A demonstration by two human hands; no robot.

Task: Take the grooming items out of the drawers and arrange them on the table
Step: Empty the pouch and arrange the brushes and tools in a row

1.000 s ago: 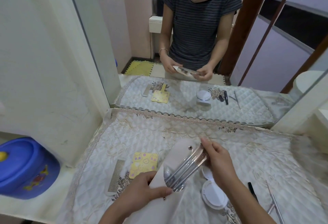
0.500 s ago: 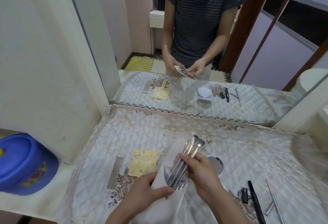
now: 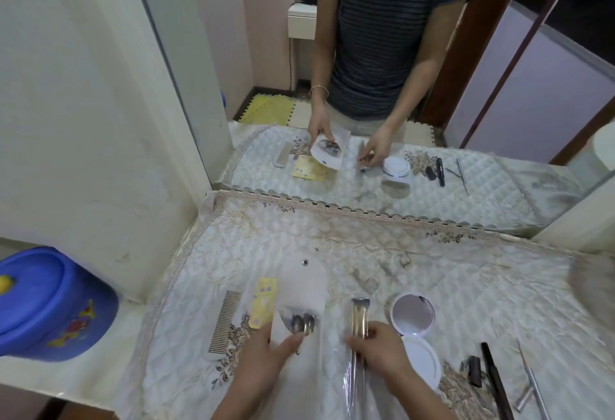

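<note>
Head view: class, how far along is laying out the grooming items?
Done: grey comb, yellow patterned card, open white round compact and black pencil lie on the quilted tablecloth. In hand: the right hand grips gold-handled brushes; the left hand holds the white pouch. Left: setting those down, plus brushes inside the pouch.

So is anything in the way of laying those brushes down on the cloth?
Nothing visible. The right hand holds the brushes over bare cloth, between the pouch on the left and the open compact on the right.
</note>
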